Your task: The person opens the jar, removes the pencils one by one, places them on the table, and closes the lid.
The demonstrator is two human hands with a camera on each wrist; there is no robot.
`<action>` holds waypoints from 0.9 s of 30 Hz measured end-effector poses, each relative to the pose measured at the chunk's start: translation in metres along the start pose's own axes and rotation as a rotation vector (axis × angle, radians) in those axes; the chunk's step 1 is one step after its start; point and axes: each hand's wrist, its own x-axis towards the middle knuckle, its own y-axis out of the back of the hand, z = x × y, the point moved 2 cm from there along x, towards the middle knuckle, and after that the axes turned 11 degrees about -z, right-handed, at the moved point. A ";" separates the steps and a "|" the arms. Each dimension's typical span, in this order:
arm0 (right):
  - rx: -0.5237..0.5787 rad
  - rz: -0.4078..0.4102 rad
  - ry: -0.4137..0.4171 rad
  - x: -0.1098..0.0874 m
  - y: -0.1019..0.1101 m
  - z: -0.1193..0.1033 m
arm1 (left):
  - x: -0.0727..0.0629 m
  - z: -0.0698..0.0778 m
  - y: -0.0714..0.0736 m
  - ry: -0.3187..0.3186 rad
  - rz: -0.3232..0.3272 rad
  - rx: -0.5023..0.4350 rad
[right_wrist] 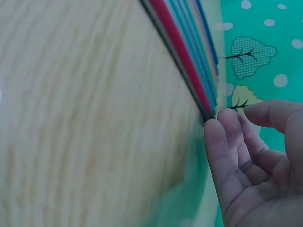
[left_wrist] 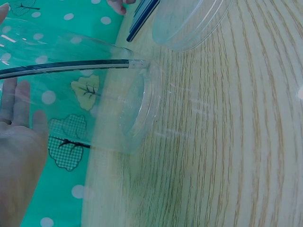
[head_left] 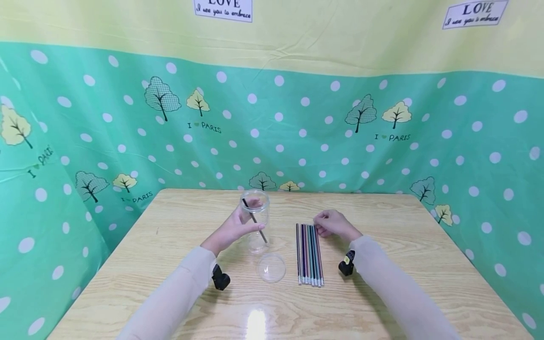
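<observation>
My left hand [head_left: 231, 231] grips a clear, open-topped jar [head_left: 264, 218] that stands upright on the table, fingers behind it and thumb across the near side. Inside leans one dark pencil [head_left: 256, 221]; the left wrist view shows the metal ferrule end of this pencil [left_wrist: 71, 67] near the jar's base. To the right lies a row of several pencils [head_left: 309, 257], their ferrule ends toward me. At the row's far end is my right hand [head_left: 333, 223]. In the right wrist view, its fingertips [right_wrist: 216, 130] are right at the pencil ends, with the thumb apart from them.
A clear round lid [head_left: 272, 268] lies flat on the wood-grain table [head_left: 191, 302], between the jar and the pencil row. Green and yellow printed curtains [head_left: 293, 118] hang behind the table and along its sides.
</observation>
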 end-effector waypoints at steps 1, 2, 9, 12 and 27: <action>-0.007 -0.001 0.002 -0.001 0.000 -0.002 | 0.000 0.000 0.000 0.002 0.000 0.001; -0.014 0.001 0.002 -0.002 0.000 -0.005 | 0.000 0.000 0.000 0.001 -0.001 0.001; -0.094 0.011 0.061 -0.010 0.001 -0.029 | 0.000 -0.001 0.000 -0.001 0.006 -0.001; -0.092 -0.004 0.100 -0.012 0.000 -0.039 | -0.001 -0.001 0.000 0.004 0.010 0.002; -0.104 -0.052 0.292 -0.023 -0.005 -0.096 | -0.001 0.000 0.000 0.002 0.004 0.005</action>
